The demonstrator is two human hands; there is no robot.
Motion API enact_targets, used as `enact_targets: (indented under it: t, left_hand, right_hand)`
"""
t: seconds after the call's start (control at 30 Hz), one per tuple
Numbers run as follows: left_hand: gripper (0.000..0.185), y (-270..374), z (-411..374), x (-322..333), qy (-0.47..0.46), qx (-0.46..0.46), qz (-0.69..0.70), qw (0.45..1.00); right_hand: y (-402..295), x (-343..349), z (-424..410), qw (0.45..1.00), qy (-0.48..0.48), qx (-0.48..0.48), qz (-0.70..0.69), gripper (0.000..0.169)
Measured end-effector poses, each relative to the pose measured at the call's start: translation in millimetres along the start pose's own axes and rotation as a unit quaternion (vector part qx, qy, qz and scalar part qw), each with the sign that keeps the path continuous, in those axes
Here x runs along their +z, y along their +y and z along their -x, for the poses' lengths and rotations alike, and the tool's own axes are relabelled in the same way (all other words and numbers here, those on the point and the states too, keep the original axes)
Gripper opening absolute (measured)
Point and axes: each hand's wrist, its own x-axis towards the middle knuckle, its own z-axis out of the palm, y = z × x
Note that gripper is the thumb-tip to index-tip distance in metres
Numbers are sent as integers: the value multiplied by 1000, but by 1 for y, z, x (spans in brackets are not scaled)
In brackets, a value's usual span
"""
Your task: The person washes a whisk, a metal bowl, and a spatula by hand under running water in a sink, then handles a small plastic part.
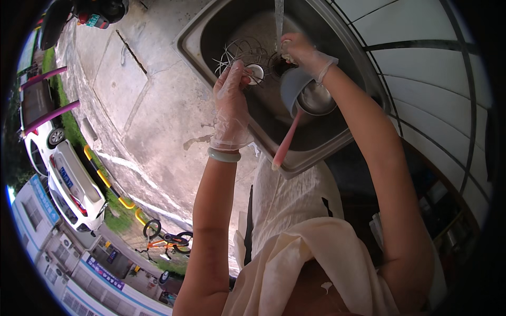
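My left hand, in a clear plastic glove, grips a utensil of thin looped metal wires over the left side of a metal sink. A small white round cup-like piece shows beside its fingers. My right hand, also gloved, is closed around a pale crumpled scrubber or cloth, next to a stream of water. Below that hand rest a grey-blue bowl and a round metal vessel. A pink handle reaches across the sink's near rim. The right fingertips are partly hidden.
White wall tiles border the sink on the right. Concrete ground stretches to the left. Farther off are a parked white car, an orange bicycle, a yellow-black barrier and part of a motorbike.
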Motion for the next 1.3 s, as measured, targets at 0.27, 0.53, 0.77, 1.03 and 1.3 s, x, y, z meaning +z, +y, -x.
enact_targets:
  t: [0.27, 0.53, 0.77, 1.03, 1.3]
  left_hand:
    - [27, -21, -7, 4, 79, 13, 31, 996]
    - [26, 13, -22, 14, 66, 87, 17, 994]
    - [23, -13, -60, 16, 30, 105, -19, 994]
    - [30, -8, -81, 21, 22, -18, -73, 997]
    - [41, -37, -23, 26, -10, 55, -242, 969]
  right_hand:
    - [25, 2, -77, 839, -124, -239, 472, 33]
    - [18, 30, -75, 790, -248, -307, 470, 35]
    - [28, -6, -68, 871, -154, -220, 412, 28]
    - [-8, -15, 13, 900, -89, -267, 332, 26]
    - [-24, -9, 48, 891, 25, -249, 378, 28]
